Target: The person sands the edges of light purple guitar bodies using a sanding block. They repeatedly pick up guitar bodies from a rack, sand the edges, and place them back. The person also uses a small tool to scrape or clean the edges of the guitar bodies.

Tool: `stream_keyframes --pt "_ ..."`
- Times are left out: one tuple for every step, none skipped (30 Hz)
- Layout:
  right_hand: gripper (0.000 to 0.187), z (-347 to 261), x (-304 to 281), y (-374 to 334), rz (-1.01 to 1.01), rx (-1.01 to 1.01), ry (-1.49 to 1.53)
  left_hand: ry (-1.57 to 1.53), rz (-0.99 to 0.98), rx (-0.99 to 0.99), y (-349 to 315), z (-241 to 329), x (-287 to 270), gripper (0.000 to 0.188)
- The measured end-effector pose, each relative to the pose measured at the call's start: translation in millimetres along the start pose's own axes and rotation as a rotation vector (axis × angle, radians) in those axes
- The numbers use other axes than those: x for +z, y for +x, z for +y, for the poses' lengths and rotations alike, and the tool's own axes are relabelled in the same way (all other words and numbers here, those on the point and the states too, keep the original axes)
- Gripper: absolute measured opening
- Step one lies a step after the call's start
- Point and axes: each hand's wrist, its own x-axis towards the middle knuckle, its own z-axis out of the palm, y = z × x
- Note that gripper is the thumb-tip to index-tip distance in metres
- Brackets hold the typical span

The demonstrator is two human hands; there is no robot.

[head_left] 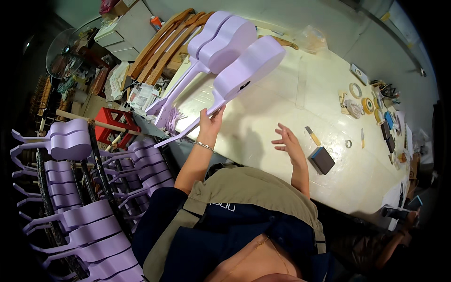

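My left hand [210,123] is wrapped round the neck of a pale purple ukulele body [249,66], which tilts up and away over the table with its headstock toward me. A dark hole shows in its side. Just beyond it, two more purple ukuleles [231,43] lie side by side on the table. My right hand [289,144] is held above the table with its fingers spread and nothing in them. Nearest to it are a dark sanding block with a blue layer [322,160] and a thin tool with a yellowish handle [313,136].
Racks of purple ukuleles [70,141] stand on my left, near a red stool [112,124]. Unpainted wooden necks [164,44] lean at the far left of the pale table [282,108]. Tape rolls [368,105] line its right side. Another person's hand [412,218] shows at lower right.
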Motion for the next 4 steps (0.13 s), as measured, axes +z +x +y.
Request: stream_keyframes --pt "0.064 10.8 -3.4 -2.9 -0.021 0.049 0.010 -0.015 -0.008 0.009 12.2 -4.4 2.9 0.043" --pt "0.064 21.8 -7.3 -5.0 -0.042 0.098 0.020 -0.030 -0.016 0.018 24.1 -8.5 6.0 0.044" --pt "0.064 34.4 -12.7 -5.9 -0.043 0.142 0.035 -0.043 -0.021 0.029 34.1 -12.1 8.7 0.044" --pt "0.064 47.4 -20.4 -6.3 -0.041 0.187 0.051 -0.053 -0.025 0.042 41.6 -17.5 12.2 0.045"
